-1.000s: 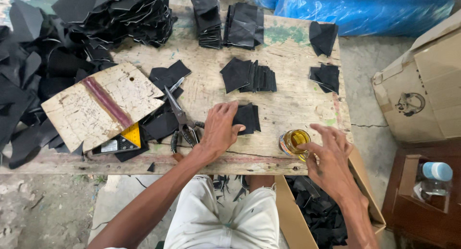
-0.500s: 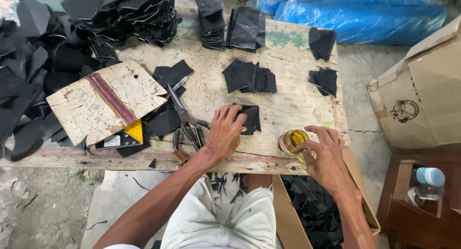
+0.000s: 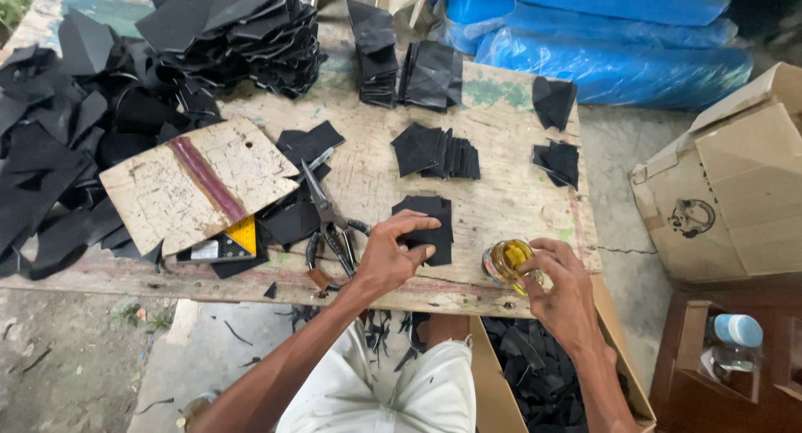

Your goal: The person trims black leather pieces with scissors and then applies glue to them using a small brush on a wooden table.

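The left hand [image 3: 391, 253] is pinching a small black stack [image 3: 428, 224] in a closed grip, scissors [image 3: 327, 224] just beside it, while the right hand [image 3: 561, 292] is dipping curled fingers into a glue tin [image 3: 505, 260].

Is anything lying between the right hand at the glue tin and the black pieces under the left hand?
Nothing visible: only bare wooden tabletop separates the small round tin of yellow glue from the stack of black cut pieces.

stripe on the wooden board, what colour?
Dark red to maroon, running lengthwise down the pale scratched wooden board; head view.

One scissors [image 3: 330, 224], one jar [image 3: 506, 260]
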